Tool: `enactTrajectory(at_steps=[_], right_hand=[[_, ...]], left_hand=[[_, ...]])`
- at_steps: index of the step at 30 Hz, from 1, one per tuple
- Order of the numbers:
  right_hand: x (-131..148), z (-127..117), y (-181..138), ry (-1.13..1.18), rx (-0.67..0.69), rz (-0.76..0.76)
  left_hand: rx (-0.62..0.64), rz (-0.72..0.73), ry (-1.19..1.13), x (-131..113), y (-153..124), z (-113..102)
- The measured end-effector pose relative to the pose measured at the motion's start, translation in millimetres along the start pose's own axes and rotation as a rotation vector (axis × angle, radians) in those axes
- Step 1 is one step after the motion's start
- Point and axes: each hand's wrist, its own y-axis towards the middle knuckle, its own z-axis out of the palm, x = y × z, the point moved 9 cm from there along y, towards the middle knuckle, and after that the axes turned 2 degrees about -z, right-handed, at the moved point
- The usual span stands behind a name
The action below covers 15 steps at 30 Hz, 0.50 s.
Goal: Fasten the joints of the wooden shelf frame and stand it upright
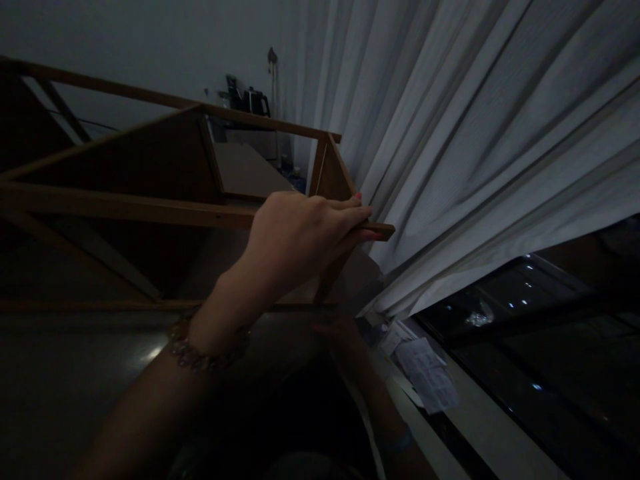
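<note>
A wooden shelf unit [210,212] with thin rails and dark panels stretches from the left edge to the middle of the head view. My left hand [305,227], with a beaded bracelet on its wrist, is closed over the unit's right end, fingers wrapped round the protruding rail. Lower down, in deep shadow, is my right hand [345,337], close under the bottom rail near the same corner. Its fingers are too dark to make out, and whether it touches the wood I cannot tell.
White curtains [425,120] hang along the right, close to the unit's end. Papers [427,373] lie on a pale ledge [493,410] beside a dark window [525,313]. A black kettle [256,101] stands behind the unit, against the wall.
</note>
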Motion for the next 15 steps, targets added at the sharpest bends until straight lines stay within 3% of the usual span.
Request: enactTrajectory(at_steps=[6,15], right_hand=[[-3,-12,8,-0.085,0.068,-0.108],[6,-2,10,-0.197,0.182,-0.186]], left_hand=[[-0.005,0.007,0.023,0,0,-1],[0.002,-0.011,0.000,1,0,0]])
